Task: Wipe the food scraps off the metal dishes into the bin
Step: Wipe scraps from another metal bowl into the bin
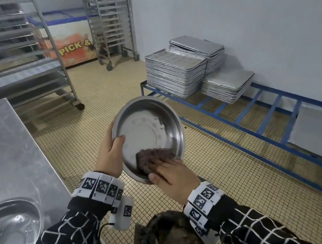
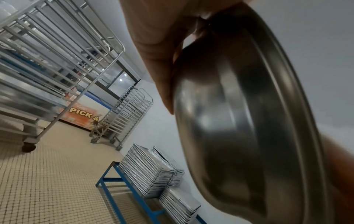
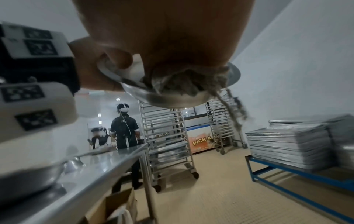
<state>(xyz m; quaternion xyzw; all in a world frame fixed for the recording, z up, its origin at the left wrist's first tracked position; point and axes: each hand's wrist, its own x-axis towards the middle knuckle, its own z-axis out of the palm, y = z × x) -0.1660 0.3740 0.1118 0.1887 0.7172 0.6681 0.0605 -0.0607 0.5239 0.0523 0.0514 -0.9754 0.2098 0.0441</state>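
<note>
Silver bowl [image 1: 151, 123], brown cloth [image 1: 153, 155], black-and-white checked sleeves [image 1: 69, 241].

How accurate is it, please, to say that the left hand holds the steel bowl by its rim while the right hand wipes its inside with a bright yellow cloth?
Not quite: the head view shows the cloth is dark brown, not bright yellow. The rest stands: the left hand holds the steel bowl by its rim and the right hand presses the cloth inside it.
</note>
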